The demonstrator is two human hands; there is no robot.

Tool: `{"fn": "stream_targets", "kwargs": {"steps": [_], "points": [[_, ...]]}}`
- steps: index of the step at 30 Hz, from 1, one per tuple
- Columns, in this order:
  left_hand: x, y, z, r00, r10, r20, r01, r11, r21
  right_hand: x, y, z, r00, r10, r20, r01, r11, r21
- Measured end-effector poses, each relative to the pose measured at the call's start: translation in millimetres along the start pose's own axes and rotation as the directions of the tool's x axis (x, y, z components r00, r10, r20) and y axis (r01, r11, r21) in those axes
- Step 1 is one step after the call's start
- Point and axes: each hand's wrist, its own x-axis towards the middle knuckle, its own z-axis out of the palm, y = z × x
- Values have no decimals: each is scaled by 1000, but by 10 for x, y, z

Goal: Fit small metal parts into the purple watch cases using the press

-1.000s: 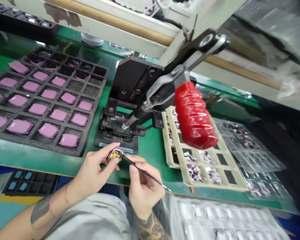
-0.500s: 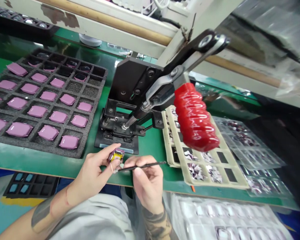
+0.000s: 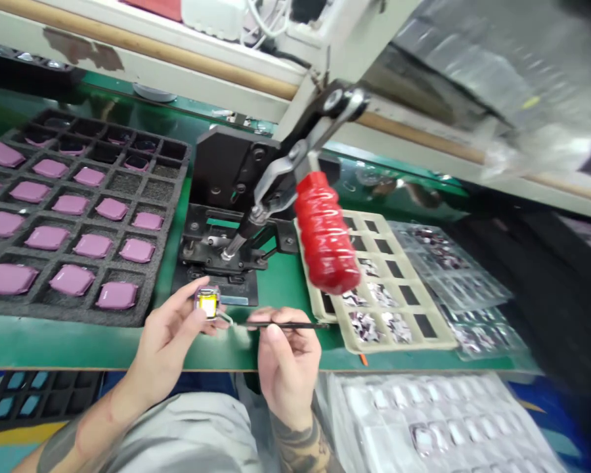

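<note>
Directly before the press [image 3: 243, 230], the left hand [image 3: 170, 332] grips a case [image 3: 207, 305]; the right hand [image 3: 289, 358] pinches a tool [image 3: 300, 325] crosswise, one end toward it.

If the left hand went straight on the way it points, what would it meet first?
Probably the black base of the lever press, just beyond the left hand; depth is unclear from one view.

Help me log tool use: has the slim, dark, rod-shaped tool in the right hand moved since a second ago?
Yes. Against the black metal press base, the dark tool has shifted right in the picture and turned from slanting to nearly level.
</note>
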Motion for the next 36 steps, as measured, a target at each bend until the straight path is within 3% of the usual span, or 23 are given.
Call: {"fn": "stream_targets", "kwargs": {"steps": [4, 6, 7, 8, 10, 12, 15, 17, 19, 22, 26, 31, 33, 36], "points": [[-25, -52, -46, 1000, 12, -28, -10, 997, 72, 335, -406, -333, 992, -96, 85, 87, 991, 104], [-36, -82, -70, 1000, 25, 2, -25, 990, 142, 531, -524, -500, 970, -242, -2, 241, 965, -106], [-41, -88, -75, 1000, 30, 7, -31, 986, 164, 610, -538, -566, 938, -346, -30, 323, 900, -293], [-46, -86, -75, 1000, 31, 3, -31, 984, 176, 665, -521, -615, 895, -446, 0, 390, 782, -486], [-60, -59, -58, 999, 26, -25, -21, 983, 183, 694, -419, -667, 827, -517, 221, 488, 466, -738], [-77, -13, -28, 999, 10, -52, 1, 981, 195, 621, -286, -675, 797, -376, 472, 573, 223, -789], [-100, 49, 4, 998, -11, -67, 27, 971, 238, 446, -176, -688, 777, -113, 620, 628, 62, -776], [-105, 64, 0, 998, -22, -62, 38, 964, 264, 391, -210, -757, 768, 11, 640, 638, 70, -767], [-101, 53, -23, 998, -29, -53, 43, 959, 279, 440, -320, -899, 815, 19, 580, 575, 104, -812], [-89, 14, -63, 999, -11, -35, 20, 958, 288, 698, -542, -1211, 919, -59, 389, 393, 94, -915], [-89, -6, -62, 1000, 4, -21, 2, 957, 291, 1135, -696, -1532, 952, 52, 303, 297, 93, -950], [-89, -25, -1, 1000, 8, -22, -3, 975, 223, 1349, -678, -1564, 927, 173, 331, 294, 209, -933], [-71, -53, 3, 999, 38, -8, -36, 983, 179, 1305, -706, -1537, 934, 139, 328, 287, 250, -925], [-37, -77, -24, 998, 54, 37, -60, 983, 171, 1145, -756, -1454, 961, -28, 276, 270, 326, -906]]}}
